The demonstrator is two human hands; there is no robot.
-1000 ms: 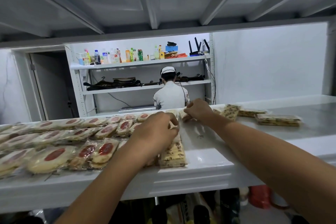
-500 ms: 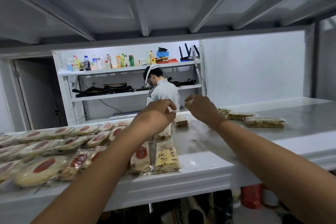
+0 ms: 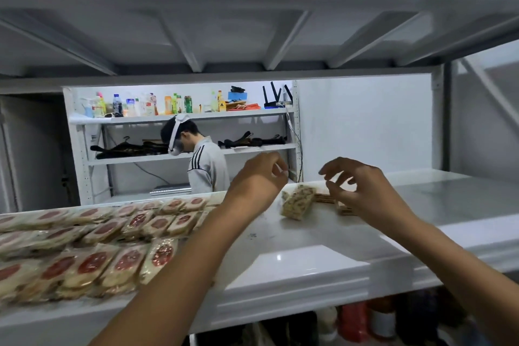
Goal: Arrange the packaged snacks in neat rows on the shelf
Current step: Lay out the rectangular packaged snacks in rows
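Hovering empty, loosely curled: left grip (image 3: 261, 177), right grip (image 3: 362, 191), speckled snack packet (image 3: 299, 202) between, red-centred packet rows (image 3: 112, 247) leftward.

Free passage over shelf (image 3: 449, 205) at 3–4 o'clock; snack rows (image 3: 112, 239) fill 8–9 o'clock; speckled packet (image 3: 299, 202) obstructs 5 o'clock.

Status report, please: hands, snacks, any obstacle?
Left hand and right hand empty, above shelf. Speckled packet lies askew between them. Nothing in the way.
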